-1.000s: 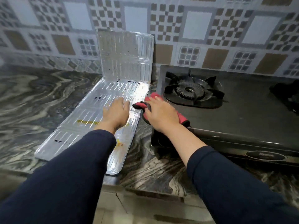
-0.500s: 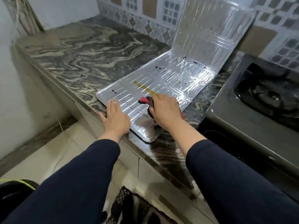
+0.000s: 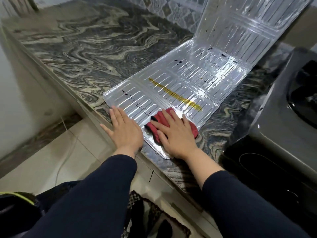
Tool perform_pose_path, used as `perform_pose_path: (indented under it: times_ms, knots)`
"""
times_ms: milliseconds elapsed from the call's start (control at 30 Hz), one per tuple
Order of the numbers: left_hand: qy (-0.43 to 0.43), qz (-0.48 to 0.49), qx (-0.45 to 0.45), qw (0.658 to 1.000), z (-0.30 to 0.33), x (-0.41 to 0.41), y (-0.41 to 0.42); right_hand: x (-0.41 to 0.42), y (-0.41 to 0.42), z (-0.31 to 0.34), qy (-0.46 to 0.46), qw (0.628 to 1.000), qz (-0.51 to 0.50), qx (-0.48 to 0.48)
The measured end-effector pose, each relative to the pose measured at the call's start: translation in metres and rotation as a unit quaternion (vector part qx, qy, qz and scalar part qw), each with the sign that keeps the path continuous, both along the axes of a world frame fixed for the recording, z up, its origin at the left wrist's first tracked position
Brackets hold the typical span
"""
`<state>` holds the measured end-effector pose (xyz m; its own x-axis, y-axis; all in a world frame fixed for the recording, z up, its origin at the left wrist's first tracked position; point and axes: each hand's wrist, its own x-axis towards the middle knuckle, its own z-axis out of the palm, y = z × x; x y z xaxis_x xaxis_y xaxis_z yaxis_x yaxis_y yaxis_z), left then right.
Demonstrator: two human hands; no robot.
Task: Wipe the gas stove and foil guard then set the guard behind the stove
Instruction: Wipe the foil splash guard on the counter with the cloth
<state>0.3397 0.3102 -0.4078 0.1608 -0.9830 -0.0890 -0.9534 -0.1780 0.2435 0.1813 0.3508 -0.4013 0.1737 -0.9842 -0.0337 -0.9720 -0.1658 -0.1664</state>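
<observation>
Right hand flat (fingers spread) presses red cloth onto foil guard.

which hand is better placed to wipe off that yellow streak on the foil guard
Right. The right hand already presses the red cloth flat on the foil guard, just short of the yellow streak. The left hand is bare, steadying the guard's near edge.

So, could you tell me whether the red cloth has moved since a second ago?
Yes. The red cloth was at the stove's front corner; it now lies under the right hand on the foil guard's near end, further from the stove.
</observation>
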Motion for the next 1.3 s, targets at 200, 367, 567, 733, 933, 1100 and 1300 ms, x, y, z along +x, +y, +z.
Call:
perform_pose_path:
  times_ms: [200,367,567,733,933,1100,1300]
  knots:
    - [-0.033,-0.004,0.004,0.999,-0.006,0.001,-0.001,-0.055,-0.069,-0.007,0.000,0.982,-0.189,-0.013]
    - [-0.043,-0.001,-0.004,0.999,-0.009,0.001,-0.002,-0.097,-0.121,-0.005,0.030,0.955,-0.296,0.014]
    - [-0.025,0.007,-0.011,1.000,-0.006,-0.002,-0.003,-0.048,-0.094,-0.003,0.008,0.950,-0.312,-0.013]
    - [-0.003,0.007,-0.016,1.000,-0.004,-0.001,-0.003,0.028,-0.034,0.002,-0.085,0.986,-0.136,-0.038]
    - [0.004,0.009,-0.017,1.000,-0.007,0.001,-0.003,0.032,-0.060,-0.007,-0.018,0.997,0.068,-0.010]
    - [-0.013,0.006,-0.013,1.000,-0.007,0.003,-0.003,-0.026,-0.135,-0.004,0.015,0.998,-0.059,-0.014]
    - [-0.016,0.014,-0.019,1.000,-0.011,0.002,-0.006,-0.069,-0.184,-0.002,0.019,0.973,-0.231,0.017]
